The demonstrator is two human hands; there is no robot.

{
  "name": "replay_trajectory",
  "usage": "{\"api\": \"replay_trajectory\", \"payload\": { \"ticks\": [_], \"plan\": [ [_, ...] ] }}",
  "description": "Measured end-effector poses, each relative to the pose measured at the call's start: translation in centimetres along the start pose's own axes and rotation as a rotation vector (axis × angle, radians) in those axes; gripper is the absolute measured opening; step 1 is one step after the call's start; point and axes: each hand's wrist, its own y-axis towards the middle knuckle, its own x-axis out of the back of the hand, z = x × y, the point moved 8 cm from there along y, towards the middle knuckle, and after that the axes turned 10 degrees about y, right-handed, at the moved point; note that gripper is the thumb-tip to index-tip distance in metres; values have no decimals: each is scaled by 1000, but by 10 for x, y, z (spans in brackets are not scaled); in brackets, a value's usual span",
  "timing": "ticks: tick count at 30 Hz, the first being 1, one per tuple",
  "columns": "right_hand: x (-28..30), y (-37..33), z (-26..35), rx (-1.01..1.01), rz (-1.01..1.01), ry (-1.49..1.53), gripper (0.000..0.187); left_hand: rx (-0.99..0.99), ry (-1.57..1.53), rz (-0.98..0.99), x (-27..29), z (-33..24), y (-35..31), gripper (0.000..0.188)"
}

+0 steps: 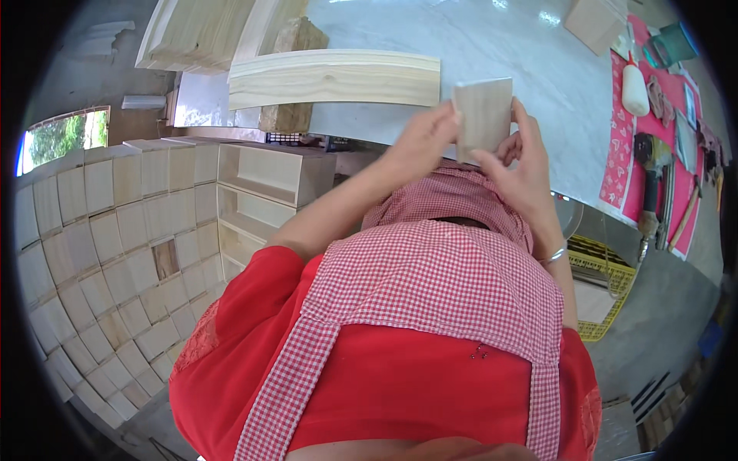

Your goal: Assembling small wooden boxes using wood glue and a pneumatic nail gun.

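Observation:
A small rectangular wooden board (484, 115), pale with a light grain, is held upright over the near edge of the bench. My left hand (424, 140) pinches its left edge. On the other side, my right hand (525, 157) grips the board's right edge, with the thumb near its lower corner and the fingers partly hidden. Left of the board, a long pale plank (338, 79) lies across a rough wood block (286, 117) on the bench. The back of the small board cannot be seen.
The grey-white bench top (384, 27) stretches ahead. Stacked boards (192, 34) stand far left. Piled wooden boxes (115, 238) form a wall at left. A glue bottle (635, 88) and brushes lie on a pink cloth (619, 161) at right, above a yellow crate (603, 330).

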Motion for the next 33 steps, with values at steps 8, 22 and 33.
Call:
{"api": "replay_trajectory", "payload": {
  "ticks": [8,22,33],
  "plan": [
    [16,4,-12,-257,-44,454,38,159,-219,82,9,8,17,39],
    [22,-15,-19,48,-314,125,22,-587,1294,-260,45,-33,20,57],
    [2,-9,-21,112,-228,-65,27,-172,1651,70,65,-20,61,84]
  ]
}}
